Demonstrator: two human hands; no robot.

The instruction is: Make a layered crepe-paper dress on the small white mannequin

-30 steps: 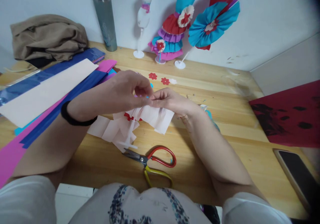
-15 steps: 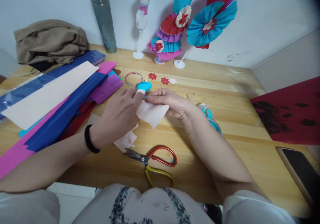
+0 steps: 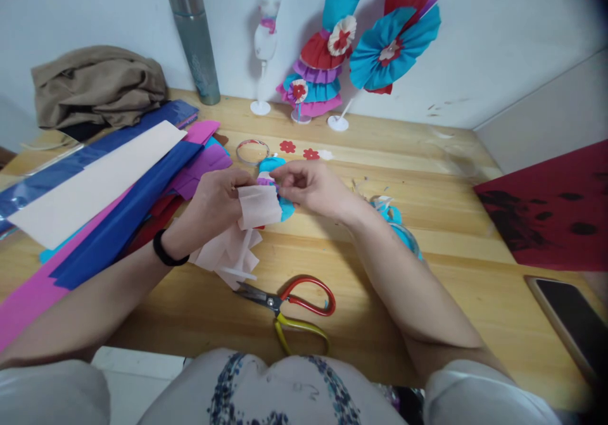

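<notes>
Close to the middle of the table is a small figure wrapped in turquoise and purple crepe paper (image 3: 272,164), partly hidden by my hands. My left hand (image 3: 216,198) is closed on a pale pink piece of crepe paper (image 3: 261,208), which lies across the figure's front. My right hand (image 3: 316,187) reaches in from the right with thumb and fingers curled at the figure's side. What its fingertips hold, if anything, is too small to make out. More pale pink crepe scraps (image 3: 223,254) lie below my left hand. Scissors (image 3: 272,301) with one red and one yellow handle rest nearer my body.
Long crepe paper sheets (image 3: 104,175) lie on the left. Behind stand a bottle (image 3: 194,45), a bare white mannequin (image 3: 266,38) and dressed paper figures (image 3: 327,45). A tape roll (image 3: 251,151) and red paper flowers (image 3: 287,147) lie beyond my hands; a phone (image 3: 567,323) is right.
The pale pink piece has shifted left and now lies flatter before the figure. My left hand has moved slightly left; my right fingers have risen. More turquoise and purple of the figure shows.
</notes>
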